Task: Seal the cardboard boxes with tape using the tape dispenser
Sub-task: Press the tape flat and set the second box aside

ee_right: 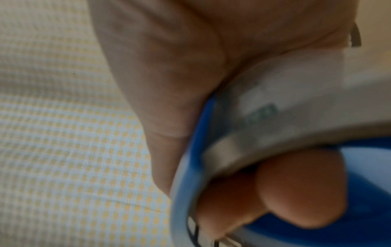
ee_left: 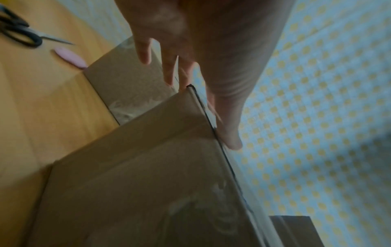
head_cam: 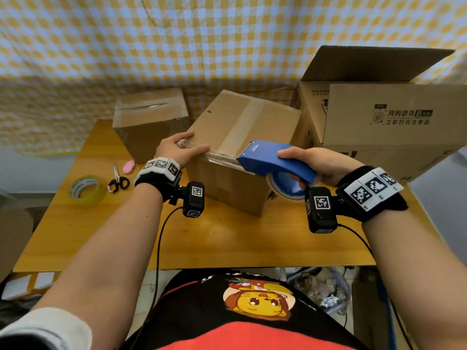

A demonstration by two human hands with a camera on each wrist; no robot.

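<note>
A closed cardboard box (head_cam: 235, 145) with a tape strip along its top seam stands mid-table. My left hand (head_cam: 180, 147) lies on its near left top corner, fingers straight on the cardboard; the left wrist view shows those fingers (ee_left: 224, 117) along the box edge (ee_left: 148, 167). My right hand (head_cam: 316, 162) grips the blue tape dispenser (head_cam: 273, 160), thumb on top and fingers through the roll. The dispenser's nose meets the near top edge of the box at the seam. In the right wrist view my fingers (ee_right: 296, 188) curl inside the tape roll (ee_right: 285, 117).
A second taped box (head_cam: 151, 122) stands behind at the left. Large open cartons (head_cam: 391, 117) fill the right side. A yellow tape roll (head_cam: 87, 190), scissors (head_cam: 118, 180) and a pink object (head_cam: 129, 165) lie on the wooden table (head_cam: 202, 243) at the left.
</note>
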